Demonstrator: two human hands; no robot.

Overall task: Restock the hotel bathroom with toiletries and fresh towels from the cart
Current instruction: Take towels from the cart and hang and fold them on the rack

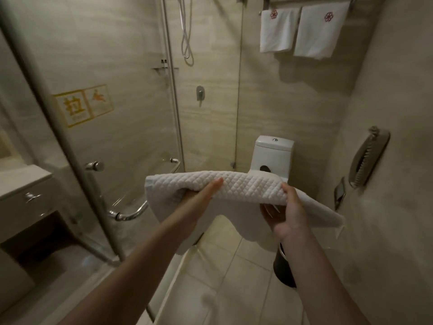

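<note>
Fingers of the right hand (288, 212) curl up under the near edge of the quilted towel (246, 186) with the thumb pressed down on top, so the cloth is pinched between them. On the left hand (201, 193) one straight digit lies along the top of the fold while the rest of the fingers are tucked out of sight under the cloth, holding it from below. The towel is stretched flat between the two hands at about waist height, its loose layers sagging beneath and one corner trailing down past the right wrist. It hangs in the air in front of the toilet (274, 153) and hides the bowl. To the left stands the glass shower door (93, 137), the biggest thing here, with a chrome handle (131, 214) low on it and two yellow stickers (84, 104) higher up. The vanity (23, 191) shows at the far left edge. High on the back wall two white hanging towels (300, 31), each with a red flower mark, drape side by side from a rack. A metal paper holder (367, 158) is fixed to the right wall, and a dark bin (284, 266) stands on the floor tiles just behind the right forearm. Inside the shower, a hose (187, 31) loops down above a small mixer valve (199, 93).
</note>
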